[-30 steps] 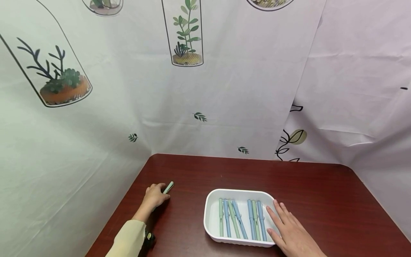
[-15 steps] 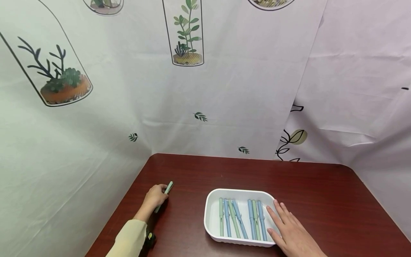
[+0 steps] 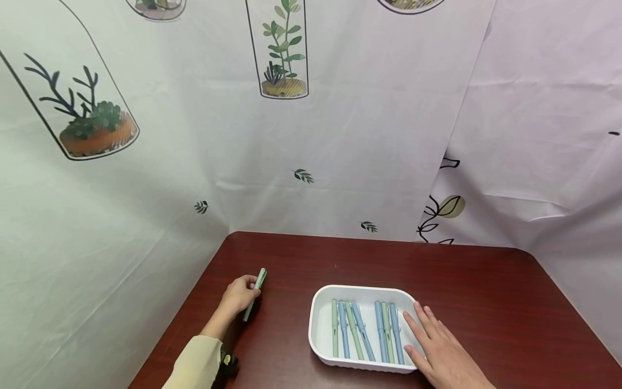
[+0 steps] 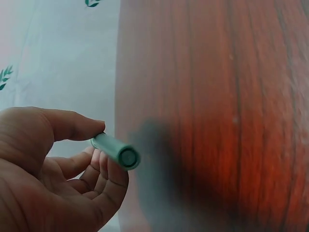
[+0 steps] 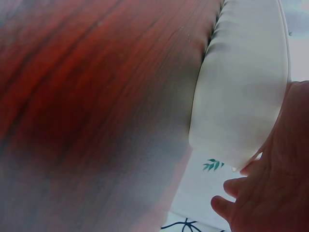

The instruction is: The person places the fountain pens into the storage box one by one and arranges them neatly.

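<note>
My left hand [image 3: 239,294] pinches a light green pen [image 3: 261,278] between thumb and fingers, just over the left part of the table. In the left wrist view the round end of the green pen [image 4: 116,151] points toward the camera. A white tray [image 3: 318,354] holds several pens in two groups: green and blue ones at the left, and a blue, a green pen [image 3: 386,324] and another blue pen [image 3: 396,335] at the right. With fingers spread, my right hand [image 3: 444,354] rests on the tray's right rim. The right wrist view shows the tray's outer wall [image 5: 241,82] beside that hand.
The dark red wooden table [image 3: 291,259] has rounded far corners. White cloth [image 3: 350,146] printed with plants hangs behind it and along both sides. A small dark object [image 3: 227,362] is at the left wrist by the sleeve.
My left hand has lifted the green pen off the table and shifted slightly right, with more of the pen now showing. The right hand and the tray have stayed put.
</note>
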`<state>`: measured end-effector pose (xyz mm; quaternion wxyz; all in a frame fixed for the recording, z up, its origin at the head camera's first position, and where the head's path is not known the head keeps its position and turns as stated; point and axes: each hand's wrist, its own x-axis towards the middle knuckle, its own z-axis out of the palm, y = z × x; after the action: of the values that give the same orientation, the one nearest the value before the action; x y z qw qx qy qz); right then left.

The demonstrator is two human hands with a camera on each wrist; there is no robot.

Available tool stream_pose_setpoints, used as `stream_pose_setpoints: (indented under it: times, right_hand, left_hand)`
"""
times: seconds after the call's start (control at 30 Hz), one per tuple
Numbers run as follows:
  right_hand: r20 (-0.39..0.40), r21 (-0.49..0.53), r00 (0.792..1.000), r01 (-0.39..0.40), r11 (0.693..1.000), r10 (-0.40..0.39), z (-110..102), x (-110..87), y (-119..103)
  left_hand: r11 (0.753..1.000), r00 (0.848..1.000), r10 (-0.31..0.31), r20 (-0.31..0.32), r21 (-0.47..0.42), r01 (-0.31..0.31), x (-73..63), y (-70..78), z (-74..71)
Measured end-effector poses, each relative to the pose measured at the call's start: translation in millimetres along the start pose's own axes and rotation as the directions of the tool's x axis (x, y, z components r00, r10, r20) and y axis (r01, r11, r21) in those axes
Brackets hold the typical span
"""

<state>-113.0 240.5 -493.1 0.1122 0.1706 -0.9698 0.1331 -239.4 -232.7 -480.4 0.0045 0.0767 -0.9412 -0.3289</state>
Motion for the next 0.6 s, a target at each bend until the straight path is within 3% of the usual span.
stream_pose_setpoints:
  times: [0.13, 0.37, 0.6]
  right_hand:
    - [-0.006, -0.008, 1.000, 0.007, 1.000, -0.008, 0, 0.0, 0]
    - [-0.011, -0.019, 1.000, 0.013, 1.000, -0.014, -1, -0.2, -1]
    - [0.023, -0.003, 1.000, -0.021, 1.000, 0.021, -3, -0.8, -3]
  left_hand:
    - [0.996, 1.000, -0.011, 0.016, -0.094, 0.012, -3.0, 4.5, -1.2]
    - [0.965, 0.997, -0.031, 0.071, -0.256, 0.048, -10.0, 14.5, -2.8]
    - [0.948, 0.996, -0.008, 0.088, -0.317, 0.035, -17.8, 25.9, -4.8]
